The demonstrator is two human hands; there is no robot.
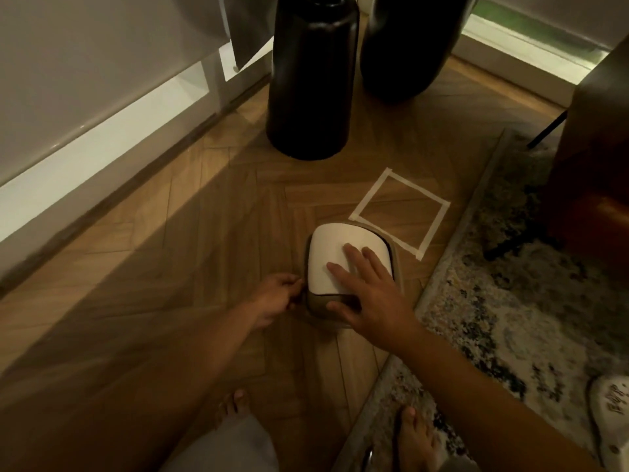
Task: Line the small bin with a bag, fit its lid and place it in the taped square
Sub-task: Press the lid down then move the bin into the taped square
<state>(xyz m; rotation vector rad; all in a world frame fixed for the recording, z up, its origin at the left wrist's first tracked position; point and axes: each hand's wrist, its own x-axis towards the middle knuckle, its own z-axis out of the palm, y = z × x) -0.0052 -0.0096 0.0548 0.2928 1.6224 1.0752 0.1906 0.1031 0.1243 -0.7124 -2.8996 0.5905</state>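
A small beige bin [320, 310] stands on the wooden floor, seen from above, with a white lid [328, 253] lying on its top. My right hand [371, 294] lies flat on the lid, fingers spread, thumb over the bin's near rim. My left hand [277, 296] is at the bin's left side, fingers curled against its edge; I cannot tell what they pinch. The taped square [371, 192], white tape on the floor, lies just beyond and right of the bin, and the bin's far right corner overlaps its near edge. No bag shows.
Two tall black vases [311, 76] [412, 42] stand on the floor behind the square. A patterned rug [510, 318] borders the right side, with a dark furniture piece [599, 148] on it. A white wall unit [102, 131] runs along the left. My bare feet [235, 407] are at the bottom.
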